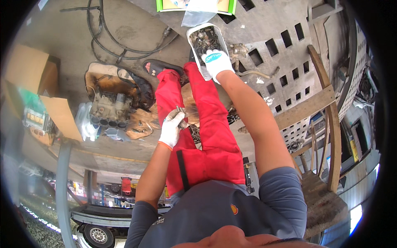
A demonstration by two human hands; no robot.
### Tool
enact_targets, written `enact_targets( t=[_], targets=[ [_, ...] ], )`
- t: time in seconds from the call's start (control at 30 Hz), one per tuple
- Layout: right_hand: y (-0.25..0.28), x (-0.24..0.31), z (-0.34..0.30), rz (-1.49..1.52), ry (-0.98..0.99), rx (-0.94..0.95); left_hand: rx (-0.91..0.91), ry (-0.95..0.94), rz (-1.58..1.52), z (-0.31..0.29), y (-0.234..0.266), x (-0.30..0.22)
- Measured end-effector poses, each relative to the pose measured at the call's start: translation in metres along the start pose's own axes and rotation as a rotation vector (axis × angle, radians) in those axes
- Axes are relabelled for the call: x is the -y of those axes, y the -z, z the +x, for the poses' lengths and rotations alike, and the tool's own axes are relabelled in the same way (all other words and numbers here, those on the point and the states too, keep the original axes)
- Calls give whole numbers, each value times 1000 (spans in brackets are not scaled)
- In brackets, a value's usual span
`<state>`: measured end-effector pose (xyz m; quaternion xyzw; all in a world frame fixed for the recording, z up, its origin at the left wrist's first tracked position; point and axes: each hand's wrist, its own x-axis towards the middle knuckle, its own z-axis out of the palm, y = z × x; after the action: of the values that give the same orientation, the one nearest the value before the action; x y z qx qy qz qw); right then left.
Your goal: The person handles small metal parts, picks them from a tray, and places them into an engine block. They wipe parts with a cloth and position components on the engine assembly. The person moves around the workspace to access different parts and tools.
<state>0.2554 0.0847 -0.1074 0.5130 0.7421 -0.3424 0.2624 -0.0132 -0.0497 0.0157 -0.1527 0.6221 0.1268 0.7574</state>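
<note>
My left hand point(170, 129), in a white glove with an orange cuff edge, is closed above my red trousers. Small metal bolts point(180, 110) stick out from between its thumb and fingers. Farther ahead, my right hand point(218, 63), also gloved in white, reaches into a white plastic container point(191, 40). Dark, greasy bolts and small metal parts point(205, 38) fill that container. The right fingertips go down among these parts, so their grip is hidden.
An engine block point(111, 108) sits at the left by a cut-open jug point(101, 72) and a cardboard box point(31, 66). A black cable point(124, 50) lies on the floor. Right are a perforated metal plate point(264, 39), a hose point(258, 72) and a wooden chair point(324, 124).
</note>
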Motion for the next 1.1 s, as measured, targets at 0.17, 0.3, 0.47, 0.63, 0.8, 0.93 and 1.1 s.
enact_targets(
  t=[0.17, 0.3, 0.47, 0.63, 0.8, 0.93, 1.1],
  targets=[
    [1, 2, -26, 53, -44, 189, 4, 1, 19, 0, -5, 2],
    [19, 10, -31, 185, -142, 175, 25, 0, 38, -1, -8, 5],
    [16, 16, -10, 280, -271, 213, 35, -12, 55, 1, -5, 12],
    [20, 12, -2, 247, -249, 261, 35, -17, 68, 0, -1, 11],
    [40, 14, -3, 485, -487, -29, 15, -17, 50, -1, -4, 7],
    [59, 6, 25, 654, -722, 115, 32, -10, 46, 0, -5, 7],
    [30, 17, 10, 582, -665, 181, 31, -10, 70, 0, -4, 2]
  ],
)
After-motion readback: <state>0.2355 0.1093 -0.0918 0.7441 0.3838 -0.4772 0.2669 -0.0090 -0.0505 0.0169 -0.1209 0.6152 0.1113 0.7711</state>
